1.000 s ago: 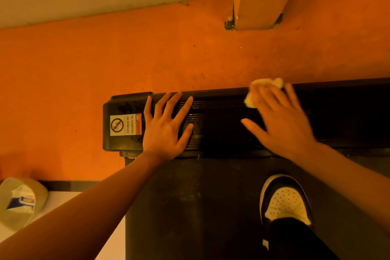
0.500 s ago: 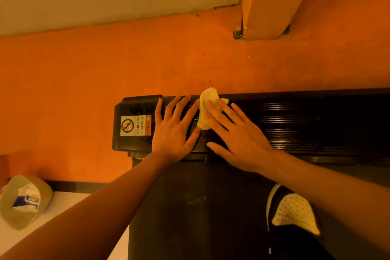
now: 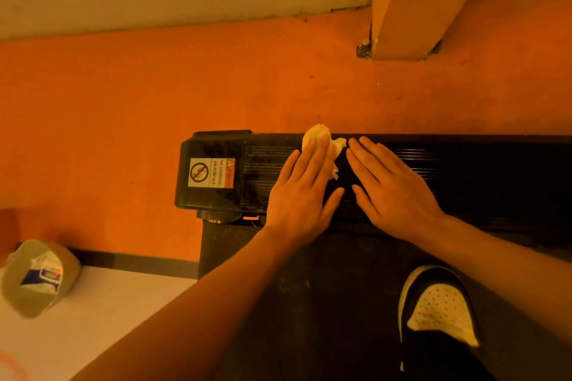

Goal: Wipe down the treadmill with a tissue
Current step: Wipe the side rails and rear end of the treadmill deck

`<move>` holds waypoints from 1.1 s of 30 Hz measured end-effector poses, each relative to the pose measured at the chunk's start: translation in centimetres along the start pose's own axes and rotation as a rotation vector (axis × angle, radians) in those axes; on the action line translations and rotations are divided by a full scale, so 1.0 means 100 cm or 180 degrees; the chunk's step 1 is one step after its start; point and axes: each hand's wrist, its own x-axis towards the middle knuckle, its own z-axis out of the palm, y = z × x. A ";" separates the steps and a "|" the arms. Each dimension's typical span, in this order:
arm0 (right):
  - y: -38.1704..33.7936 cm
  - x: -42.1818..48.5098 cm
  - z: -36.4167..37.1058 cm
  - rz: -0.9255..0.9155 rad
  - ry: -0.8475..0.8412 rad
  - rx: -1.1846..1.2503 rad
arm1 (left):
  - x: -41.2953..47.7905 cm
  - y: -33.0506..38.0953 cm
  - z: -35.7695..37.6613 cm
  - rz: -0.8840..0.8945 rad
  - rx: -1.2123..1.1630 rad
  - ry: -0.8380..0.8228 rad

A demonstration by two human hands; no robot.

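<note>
i see left hand (image 3: 305,195) flat, straight fingers pressing tissue (image 3: 315,134) on treadmill (image 3: 464,170) cover; right hand (image 3: 393,192) flat, empty, at its 3 o'clock.

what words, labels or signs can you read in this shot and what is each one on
"NO STEPPING ON SURFACE": on the white warning sticker on the treadmill cover's left end.
Crossed-out circle sign: same sticker, beside those words.
Orange strip with a warning triangle: its word is too blurred to read.
Wrapper in the bin: print too blurred to read.
</note>
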 end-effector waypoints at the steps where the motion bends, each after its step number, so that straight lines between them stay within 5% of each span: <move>1: 0.000 0.000 0.000 -0.0013 -0.0012 -0.0006 | -0.005 -0.004 -0.001 -0.0047 0.0001 -0.0001; 7: 0.002 0.008 0.000 -0.0143 -0.0068 0.0066 | -0.022 -0.051 -0.013 -0.0823 0.0031 -0.0135; 13: 0.004 0.008 0.000 -0.0201 -0.0087 0.0225 | -0.026 -0.008 -0.013 0.0090 -0.0104 -0.0463; 18: 0.003 0.009 -0.001 -0.0161 -0.0083 0.0297 | -0.001 -0.050 -0.025 -0.0572 0.0054 -0.0371; 25: 0.004 0.008 -0.002 -0.0150 -0.0041 0.0389 | 0.008 -0.017 -0.026 0.0012 -0.0070 -0.0523; 30: 0.004 0.009 -0.004 -0.0154 -0.0076 0.0325 | 0.011 -0.070 -0.041 -0.0807 0.0364 -0.0473; 33: 0.005 0.007 -0.003 -0.0180 -0.0107 0.0349 | 0.017 -0.022 -0.029 -0.0406 0.0316 -0.0593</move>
